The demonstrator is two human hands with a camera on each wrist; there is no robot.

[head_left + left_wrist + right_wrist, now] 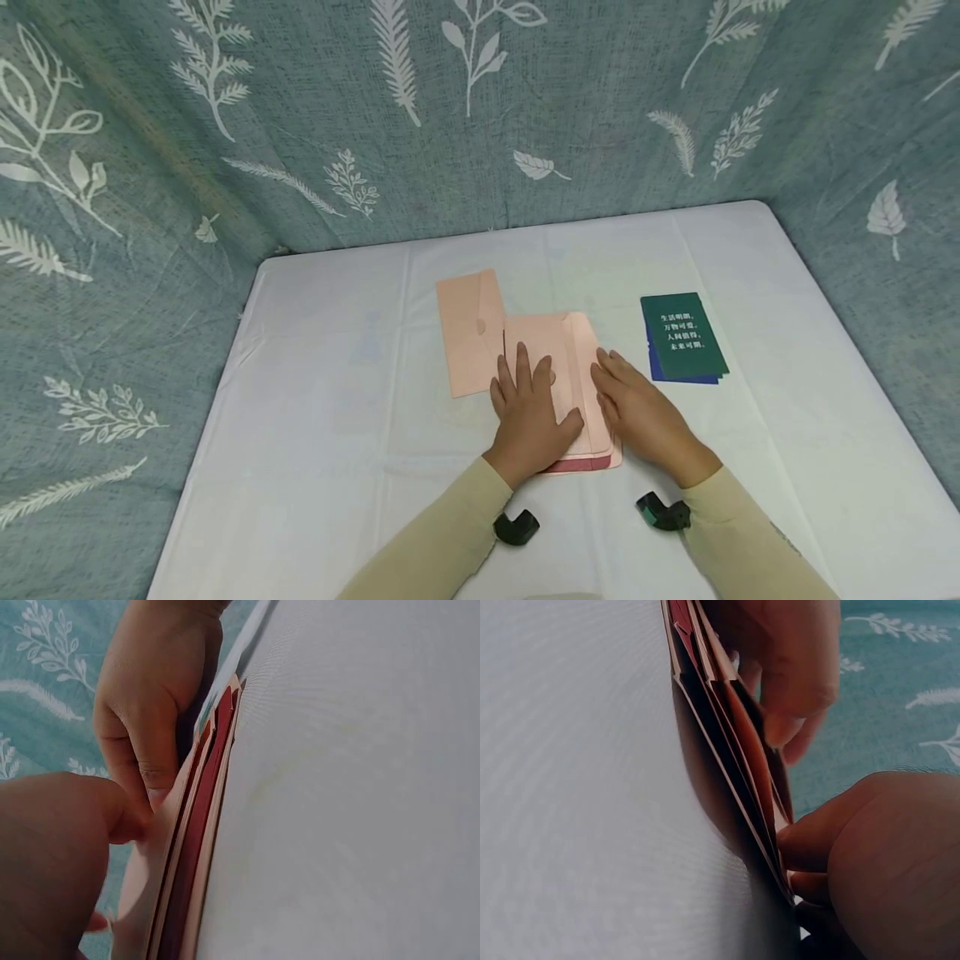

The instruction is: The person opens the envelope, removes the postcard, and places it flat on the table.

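While two hands [528,429] touch stacked envelopes [587,375], one envelope [467,333] lies alongside.

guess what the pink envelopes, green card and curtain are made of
The pink envelopes: probably matte paper, judging by thin edges and folded flaps. The green card: likely stiff paper or cardboard, fairly smooth, flat with crisp corners. The curtain: apparently matte woven fabric, with visible weave and soft creases.

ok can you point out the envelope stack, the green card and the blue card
Envelope stack [581,379], head view: pale top face
Green card [684,335], head view: printed middle
Blue card [656,368], head view: exposed left edge
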